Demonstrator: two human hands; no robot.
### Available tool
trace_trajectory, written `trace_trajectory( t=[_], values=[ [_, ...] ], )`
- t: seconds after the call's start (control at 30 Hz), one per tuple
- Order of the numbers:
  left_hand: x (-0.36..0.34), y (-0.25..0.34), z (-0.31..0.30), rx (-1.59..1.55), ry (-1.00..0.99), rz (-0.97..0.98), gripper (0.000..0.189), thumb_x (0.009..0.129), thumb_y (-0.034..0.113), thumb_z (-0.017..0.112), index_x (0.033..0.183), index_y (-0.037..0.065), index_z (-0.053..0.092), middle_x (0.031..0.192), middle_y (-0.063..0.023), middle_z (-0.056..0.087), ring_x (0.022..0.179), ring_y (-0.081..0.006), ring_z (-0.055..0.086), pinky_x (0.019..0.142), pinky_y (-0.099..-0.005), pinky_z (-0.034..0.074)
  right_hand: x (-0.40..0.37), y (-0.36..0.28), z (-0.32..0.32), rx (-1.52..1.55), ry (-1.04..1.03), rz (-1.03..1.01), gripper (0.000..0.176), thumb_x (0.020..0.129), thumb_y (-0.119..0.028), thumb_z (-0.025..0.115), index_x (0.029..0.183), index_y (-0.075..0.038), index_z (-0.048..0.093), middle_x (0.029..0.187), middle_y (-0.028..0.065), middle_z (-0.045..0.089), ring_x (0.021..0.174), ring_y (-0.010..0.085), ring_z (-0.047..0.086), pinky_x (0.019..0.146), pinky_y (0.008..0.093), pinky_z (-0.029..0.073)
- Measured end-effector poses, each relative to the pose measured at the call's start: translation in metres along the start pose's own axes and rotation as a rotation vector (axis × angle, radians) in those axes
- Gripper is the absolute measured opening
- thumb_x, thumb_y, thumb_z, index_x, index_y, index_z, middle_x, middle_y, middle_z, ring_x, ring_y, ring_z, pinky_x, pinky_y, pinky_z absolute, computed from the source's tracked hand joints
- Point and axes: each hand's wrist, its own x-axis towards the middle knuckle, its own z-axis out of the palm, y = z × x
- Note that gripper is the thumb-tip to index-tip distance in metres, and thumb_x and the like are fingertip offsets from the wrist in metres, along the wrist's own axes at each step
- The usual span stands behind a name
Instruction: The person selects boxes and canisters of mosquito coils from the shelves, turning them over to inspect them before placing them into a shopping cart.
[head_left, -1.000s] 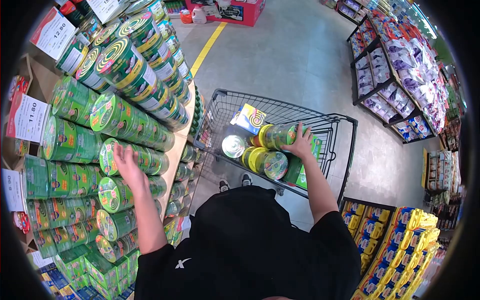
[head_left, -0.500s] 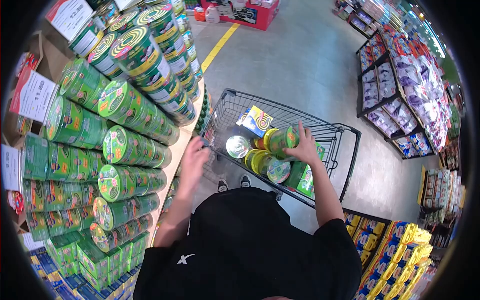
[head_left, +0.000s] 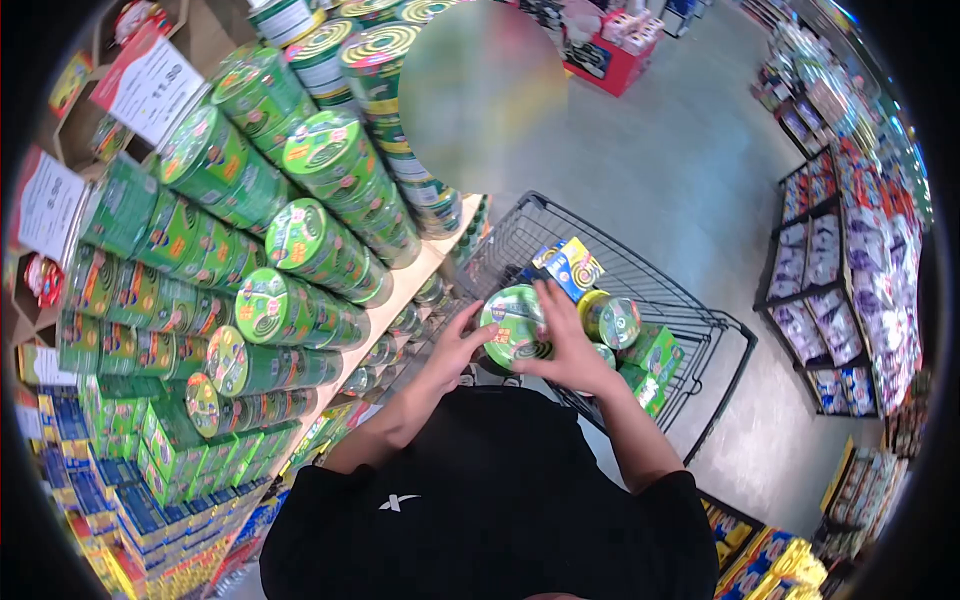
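Both of my hands are on a green round canister of mosquito coils point(head_left: 513, 327), its spiral-printed lid turned up toward me. My left hand point(head_left: 458, 352) is closed against its left side, and my right hand point(head_left: 568, 345) is wrapped round its right side and top edge. It is held over the near side of a black wire shopping cart point(head_left: 532, 200). Inside the cart are a blue and yellow box point(head_left: 573, 270), a canister with yellow and green parts point(head_left: 614, 322) and a green box point(head_left: 655, 368). My right hand and forearm hide part of the load.
Left of me, a shelf point(head_left: 405, 285) bears several stacks of green canisters point(head_left: 318, 240) beside price signs point(head_left: 150, 85). Green cartons point(head_left: 185, 440) are piled lower down. A blurred round patch covers the top middle. Racks of bagged goods point(head_left: 810, 270) stand across the aisle.
My right hand has moved left from the canisters at the cart's middle. My left hand has come in from the shelf edge, and both now hold a green canister. The view has shifted.
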Motion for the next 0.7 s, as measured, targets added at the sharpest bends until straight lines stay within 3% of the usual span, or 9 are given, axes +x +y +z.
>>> trace_trajectory(
  t=[0.07,0.1,0.2,0.23,0.37,0.47,0.5,0.6,0.7],
  values=[
    [-0.013,0.01,-0.009,-0.119,0.012,0.007,0.062,0.096,0.023,0.066,0.15,0.007,0.04,0.127,-0.0084,0.058,0.107,-0.0139,0.06,0.077,-0.0279,0.052,0.008,0.039,0.023,0.12,0.208,0.104,0.102,0.085,-0.042,0.078,0.158,-0.003,0.018,0.158,0.0278,0.024,0.148,0.0369,0.026,0.118,0.0464,0.025],
    [-0.018,0.014,-0.012,-0.172,0.024,0.018,0.061,0.097,0.023,0.065,0.15,0.007,0.04,0.129,-0.0086,0.058,0.109,-0.0141,0.059,0.078,-0.0285,0.052,0.015,0.038,0.025,0.236,0.221,0.149,0.089,0.093,-0.039,0.069,0.158,-0.005,0.018,0.156,0.0208,0.032,0.143,0.0324,0.036,0.113,0.0475,0.035],
    [-0.036,0.027,-0.014,-0.244,0.059,0.095,0.067,0.1,0.025,0.061,0.156,0.009,0.027,0.136,-0.0095,0.055,0.114,-0.0164,0.059,0.086,-0.0306,0.053,0.021,0.026,0.025,1.003,-0.062,0.508,0.087,0.092,-0.043,0.068,0.156,-0.004,0.025,0.153,0.019,0.036,0.134,0.0338,0.043,0.103,0.0513,0.045],
    [-0.04,0.029,-0.014,-0.25,0.064,0.143,0.071,0.1,0.027,0.061,0.157,0.009,0.023,0.139,-0.0106,0.052,0.118,-0.0182,0.057,0.091,-0.0327,0.052,0.027,0.033,0.034,1.162,-0.123,0.504,0.075,0.095,-0.036,0.064,0.155,-0.006,0.029,0.144,0.0146,0.046,0.122,0.026,0.052,0.092,0.0471,0.053],
    [-0.036,0.02,-0.041,0.104,-0.048,0.462,0.101,0.091,0.032,0.073,0.161,0.013,0.003,0.159,-0.0124,0.028,0.142,-0.0259,0.036,0.112,-0.0435,0.039,0.049,-0.004,0.017,1.129,-0.14,0.453,0.058,0.096,-0.028,0.058,0.147,-0.004,0.043,0.124,0.0078,0.059,0.106,0.0181,0.057,0.085,0.0436,0.057],
    [-0.055,0.044,-0.046,0.591,0.1,0.687,0.134,0.07,0.029,0.092,0.16,0.013,-0.006,0.161,-0.0148,0.022,0.146,-0.0262,0.029,0.117,-0.043,0.032,0.067,-0.018,0.011,1.041,-0.191,0.428,0.047,0.098,-0.029,0.052,0.138,-0.004,0.05,0.125,0.0124,0.061,0.108,0.0273,0.064,0.084,0.0466,0.057],
    [-0.051,0.048,-0.048,0.488,0.097,0.7,0.152,0.055,0.036,0.099,0.158,0.006,-0.009,0.16,-0.0232,0.022,0.147,-0.0303,0.028,0.118,-0.0439,0.028,0.073,-0.024,0.01,1.033,-0.223,0.405,0.046,0.098,-0.03,0.052,0.134,-0.002,0.052,0.122,0.0126,0.062,0.106,0.0268,0.065,0.08,0.0437,0.059],
    [-0.063,0.064,-0.051,0.536,0.181,0.695,0.149,0.056,0.032,0.098,0.159,0.006,-0.007,0.158,-0.0234,0.027,0.145,-0.0309,0.033,0.117,-0.0435,0.03,0.088,-0.04,0.01,0.978,-0.29,0.422,0.045,0.098,-0.031,0.052,0.132,-0.001,0.053,0.12,0.0122,0.062,0.105,0.0257,0.065,0.076,0.0417,0.06],
    [-0.065,0.088,-0.066,0.651,0.193,0.794,0.125,0.06,0.025,0.097,0.154,0.004,0.018,0.144,-0.0186,0.043,0.134,-0.0292,0.046,0.112,-0.0415,0.038,0.101,-0.052,0.01,1.007,-0.346,0.398,0.062,0.099,-0.045,0.054,0.146,-0.006,0.046,0.131,0.0094,0.055,0.104,0.02,0.056,0.078,0.0365,0.058]
  ],
)
